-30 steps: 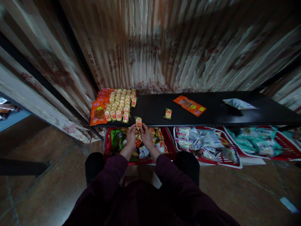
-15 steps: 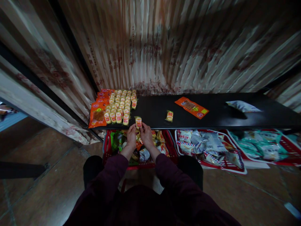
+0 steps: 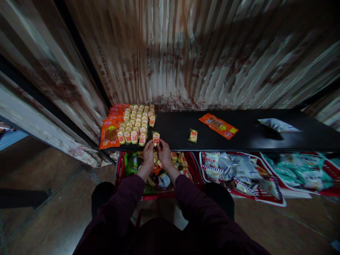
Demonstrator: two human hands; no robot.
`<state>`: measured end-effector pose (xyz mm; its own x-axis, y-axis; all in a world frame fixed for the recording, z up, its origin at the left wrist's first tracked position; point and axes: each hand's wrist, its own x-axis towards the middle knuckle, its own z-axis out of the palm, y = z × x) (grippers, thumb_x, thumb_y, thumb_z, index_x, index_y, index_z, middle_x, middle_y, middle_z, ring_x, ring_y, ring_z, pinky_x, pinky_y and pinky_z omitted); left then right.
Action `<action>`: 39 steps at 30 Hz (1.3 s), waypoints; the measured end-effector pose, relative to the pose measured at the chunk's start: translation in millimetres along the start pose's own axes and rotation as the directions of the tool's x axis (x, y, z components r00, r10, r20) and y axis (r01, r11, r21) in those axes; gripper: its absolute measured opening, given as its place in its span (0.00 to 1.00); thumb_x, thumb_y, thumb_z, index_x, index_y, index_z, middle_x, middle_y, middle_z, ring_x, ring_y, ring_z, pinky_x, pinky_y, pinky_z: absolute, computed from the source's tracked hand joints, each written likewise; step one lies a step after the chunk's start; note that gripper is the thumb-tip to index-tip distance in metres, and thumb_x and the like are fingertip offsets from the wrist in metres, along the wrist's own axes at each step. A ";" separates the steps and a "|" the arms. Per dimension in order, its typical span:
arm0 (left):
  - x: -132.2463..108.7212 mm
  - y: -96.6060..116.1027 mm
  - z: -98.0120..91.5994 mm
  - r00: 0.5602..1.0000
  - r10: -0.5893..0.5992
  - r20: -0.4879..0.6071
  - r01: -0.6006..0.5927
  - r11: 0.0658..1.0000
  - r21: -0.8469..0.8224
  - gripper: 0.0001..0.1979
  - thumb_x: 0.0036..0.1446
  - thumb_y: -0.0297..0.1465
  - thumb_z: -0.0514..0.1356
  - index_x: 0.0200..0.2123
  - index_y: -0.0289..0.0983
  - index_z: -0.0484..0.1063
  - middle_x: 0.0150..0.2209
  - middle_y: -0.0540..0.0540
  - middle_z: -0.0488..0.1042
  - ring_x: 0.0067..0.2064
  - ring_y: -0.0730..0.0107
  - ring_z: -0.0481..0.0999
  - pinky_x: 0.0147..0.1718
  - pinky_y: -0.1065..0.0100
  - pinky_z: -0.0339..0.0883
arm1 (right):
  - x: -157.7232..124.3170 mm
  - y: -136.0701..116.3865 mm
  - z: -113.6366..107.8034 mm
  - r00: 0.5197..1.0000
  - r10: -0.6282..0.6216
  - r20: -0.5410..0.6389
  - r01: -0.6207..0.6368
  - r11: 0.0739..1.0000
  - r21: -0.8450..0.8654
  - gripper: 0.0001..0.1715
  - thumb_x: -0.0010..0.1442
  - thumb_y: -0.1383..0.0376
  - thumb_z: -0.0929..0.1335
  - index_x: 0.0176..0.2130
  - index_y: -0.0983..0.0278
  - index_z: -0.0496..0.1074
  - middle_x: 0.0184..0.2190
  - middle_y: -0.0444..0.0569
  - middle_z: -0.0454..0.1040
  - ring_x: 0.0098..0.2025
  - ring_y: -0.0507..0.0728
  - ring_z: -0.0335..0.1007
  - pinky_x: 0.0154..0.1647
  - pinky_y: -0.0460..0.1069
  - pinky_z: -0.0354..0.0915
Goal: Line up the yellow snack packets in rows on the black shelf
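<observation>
Two bare hands meet over the front edge of a dark shelf, as seen from above the worker's arms. The left hand and the right hand stand close together, fingertips pinching one small yellow packet upright between them, its printed label uppermost; whether its base touches the shelf cannot be told. Just left of the left hand and beyond it, a block of matching packets stands in tight rows. This part appears largely laid out, though the column nearest the hands stops short of the front row, so the block reads as unfinished. Outside the block, farther left, overlapping orange packs form a file that looks complete as it lies. To the right of the right hand, a lone yellow packet lies apart from the rows; farther right come a single orange pouch and then a pale bag, each set singly. Directly beneath the hands, a red basket holds mixed goods, among them what look like more yellow packets, evidently unsorted stock. Right of it, a second basket of white bags and a third basket of teal bags are both well filled.
</observation>
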<state>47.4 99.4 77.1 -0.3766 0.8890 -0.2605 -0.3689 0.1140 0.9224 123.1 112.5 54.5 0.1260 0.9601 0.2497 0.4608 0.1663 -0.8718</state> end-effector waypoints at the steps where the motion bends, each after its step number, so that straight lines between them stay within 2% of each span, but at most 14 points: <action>1: 1.5 0.2 0.6 1.000 0.006 -0.007 -0.006 1.000 0.001 0.14 0.52 0.30 0.55 0.42 0.35 0.73 0.48 0.40 0.74 0.46 0.64 0.73 0.42 0.65 0.67 | 1.2 0.1 0.4 1.000 -0.001 0.003 0.001 1.000 -0.004 0.20 0.58 0.66 0.61 0.49 0.64 0.70 0.42 0.54 0.73 0.45 0.59 0.66 0.49 0.53 0.62; 7: 13.3 -3.6 4.0 0.999 0.031 -0.011 -0.031 0.999 0.013 0.14 0.52 0.31 0.55 0.41 0.35 0.72 0.46 0.40 0.74 0.45 0.64 0.73 0.42 0.64 0.67 | 12.2 3.8 6.0 1.000 0.009 0.002 -0.009 0.999 -0.035 0.20 0.57 0.66 0.61 0.49 0.66 0.70 0.43 0.55 0.72 0.44 0.59 0.66 0.48 0.54 0.63; 12: 26.4 -9.1 8.7 0.997 0.064 -0.034 -0.064 0.998 0.021 0.12 0.52 0.30 0.56 0.40 0.36 0.73 0.47 0.42 0.74 0.49 0.64 0.71 0.48 0.64 0.64 | 23.7 10.1 13.0 1.000 0.005 -0.006 -0.006 1.000 -0.030 0.21 0.56 0.67 0.61 0.49 0.65 0.70 0.42 0.55 0.73 0.44 0.59 0.67 0.48 0.54 0.63; 18: 39.6 -14.7 11.0 0.989 0.135 -0.060 -0.128 0.986 0.105 0.10 0.51 0.30 0.57 0.36 0.37 0.74 0.44 0.42 0.74 0.48 0.64 0.71 0.51 0.62 0.62 | 32.4 11.1 16.5 1.000 0.019 -0.015 -0.019 0.999 -0.043 0.21 0.56 0.67 0.61 0.49 0.67 0.70 0.42 0.57 0.73 0.43 0.60 0.68 0.46 0.55 0.64; 23: 42.5 -10.9 15.6 0.982 0.178 -0.061 -0.166 0.972 0.166 0.08 0.51 0.30 0.57 0.34 0.38 0.74 0.41 0.44 0.74 0.46 0.65 0.71 0.50 0.63 0.61 | 38.3 9.7 16.9 0.999 0.034 -0.027 -0.035 0.998 -0.042 0.20 0.55 0.67 0.61 0.46 0.67 0.70 0.41 0.56 0.73 0.42 0.59 0.68 0.46 0.54 0.64; 28: 45.5 -6.1 20.9 0.976 0.209 -0.053 -0.193 0.957 0.217 0.09 0.52 0.29 0.56 0.36 0.38 0.74 0.42 0.43 0.74 0.46 0.64 0.71 0.51 0.63 0.60 | 45.0 12.0 18.6 0.999 0.022 -0.035 -0.023 1.000 -0.017 0.18 0.54 0.67 0.62 0.45 0.66 0.70 0.42 0.55 0.73 0.42 0.58 0.68 0.46 0.53 0.64; 33: 54.9 -8.0 24.5 0.978 0.205 -0.047 -0.193 0.963 0.189 0.09 0.51 0.30 0.58 0.37 0.38 0.74 0.43 0.43 0.74 0.48 0.64 0.71 0.52 0.63 0.59 | 53.5 16.1 23.1 0.999 0.043 -0.031 -0.041 0.998 0.045 0.20 0.52 0.69 0.62 0.45 0.66 0.69 0.41 0.54 0.74 0.41 0.58 0.69 0.45 0.53 0.65; 39: 65.2 -11.7 28.2 0.981 0.183 -0.060 -0.167 0.964 0.207 0.12 0.49 0.32 0.60 0.39 0.38 0.73 0.47 0.42 0.74 0.53 0.60 0.68 0.54 0.62 0.58 | 64.7 17.9 27.1 0.999 0.009 -0.037 -0.006 0.998 0.069 0.19 0.52 0.68 0.61 0.45 0.65 0.69 0.41 0.52 0.74 0.40 0.57 0.68 0.45 0.52 0.64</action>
<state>51.0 168.5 57.3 -0.4886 0.8663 -0.1037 -0.1171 0.0527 0.9917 115.6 183.6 43.6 0.1625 0.9526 0.2574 0.3979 0.1755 -0.9005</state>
